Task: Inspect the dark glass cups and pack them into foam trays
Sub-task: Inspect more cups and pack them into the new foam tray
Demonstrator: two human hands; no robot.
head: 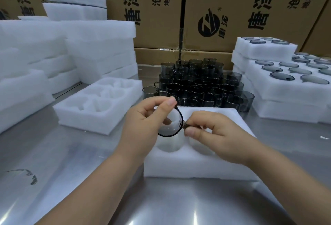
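Note:
A dark glass cup (172,123) is held tilted above a white foam tray (197,164), its open mouth turned toward me. My left hand (143,122) grips the cup's body, thumb on the upper rim. My right hand (213,131) pinches the cup's handle between thumb and forefinger. The tray's round pockets below the cup hold nothing. Behind the tray stands a stacked pile of dark glass cups (198,85).
A second foam tray (96,117) with bare pockets lies to the left. Stacks of foam trays (100,45) rise at the far left. Trays filled with cups (286,85) are stacked at the right. Cardboard boxes (232,10) wall the back of the steel table (161,203).

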